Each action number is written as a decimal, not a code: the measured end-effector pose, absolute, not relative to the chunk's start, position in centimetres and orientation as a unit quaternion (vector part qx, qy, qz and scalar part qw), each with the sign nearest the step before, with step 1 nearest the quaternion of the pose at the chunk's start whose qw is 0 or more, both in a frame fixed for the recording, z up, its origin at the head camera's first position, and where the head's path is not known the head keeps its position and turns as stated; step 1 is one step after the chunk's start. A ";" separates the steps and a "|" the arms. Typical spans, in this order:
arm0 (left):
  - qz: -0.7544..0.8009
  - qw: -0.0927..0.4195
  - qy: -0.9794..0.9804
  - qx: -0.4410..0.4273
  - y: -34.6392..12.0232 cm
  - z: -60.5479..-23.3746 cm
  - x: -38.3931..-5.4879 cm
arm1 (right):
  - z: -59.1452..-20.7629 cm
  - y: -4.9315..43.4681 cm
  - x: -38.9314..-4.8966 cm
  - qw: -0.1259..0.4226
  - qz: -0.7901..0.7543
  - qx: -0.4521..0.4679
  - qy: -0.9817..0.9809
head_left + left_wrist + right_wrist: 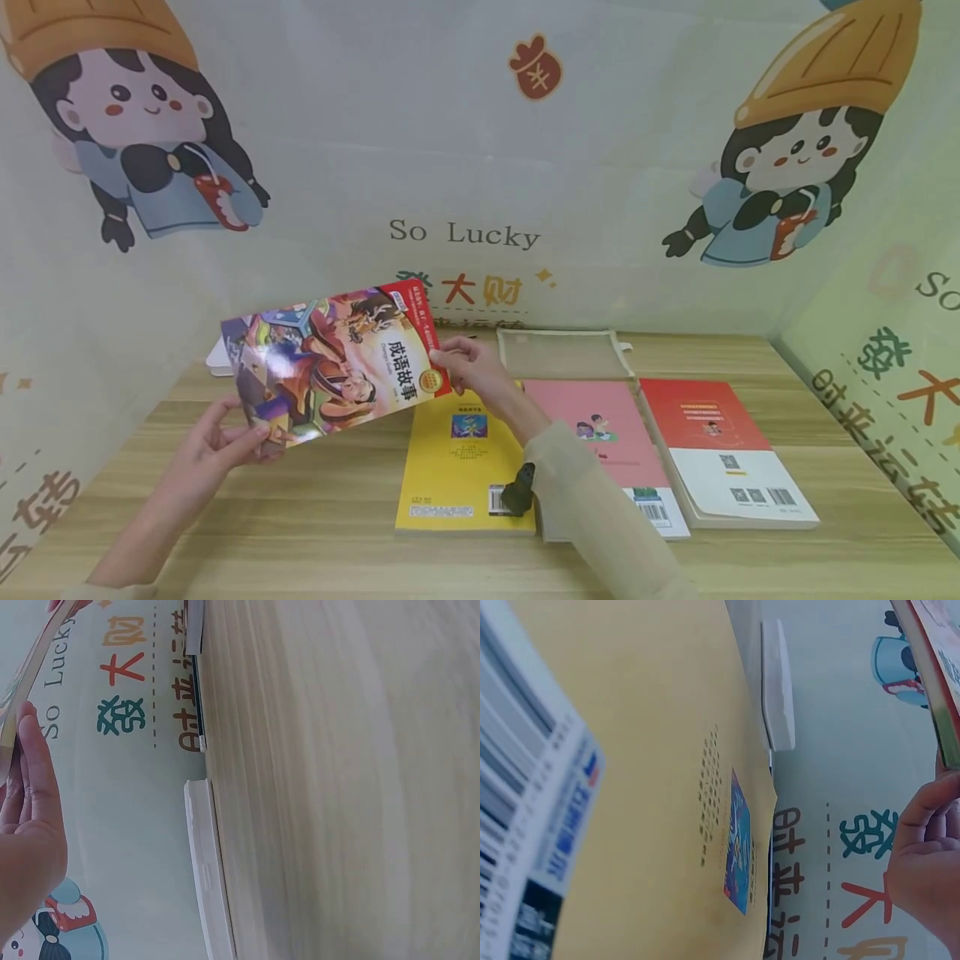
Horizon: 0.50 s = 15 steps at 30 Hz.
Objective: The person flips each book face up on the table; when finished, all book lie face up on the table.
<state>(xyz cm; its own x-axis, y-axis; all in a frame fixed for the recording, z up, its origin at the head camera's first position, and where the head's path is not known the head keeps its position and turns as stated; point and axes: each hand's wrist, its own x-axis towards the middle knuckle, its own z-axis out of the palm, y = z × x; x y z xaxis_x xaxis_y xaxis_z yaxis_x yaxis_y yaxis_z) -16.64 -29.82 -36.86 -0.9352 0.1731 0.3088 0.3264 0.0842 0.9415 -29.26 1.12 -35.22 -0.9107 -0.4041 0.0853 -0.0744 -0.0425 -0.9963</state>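
Above the left part of the wooden table (300, 517), a thin paperback book (322, 371) is held up in the air at a tilt, its front cover facing the head camera. The cover is glossy, with a bright glare spot on its left part. It shows a busy painted scene: a figure in orange-brown clothes, purple and dark shades toward the left end. Large black Chinese characters stand near the right end, beside a round gold badge, and a red band with small print runs along that edge. From the left wrist, its pale page edges show.

The left hand (225, 446) grips the lower left corner, thumb on the cover; the right hand (472, 371) pinches the red edge.

On the table to the right lie a yellow book (442, 467), a pink book (555, 404) and a red-and-white book (720, 442), side by side.
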 end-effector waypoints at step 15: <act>-0.698 0.017 -0.690 -0.188 -30.5 -37.5 -16.9 | -36.0 1.3 -28.5 0.174 -0.620 -0.235 0.728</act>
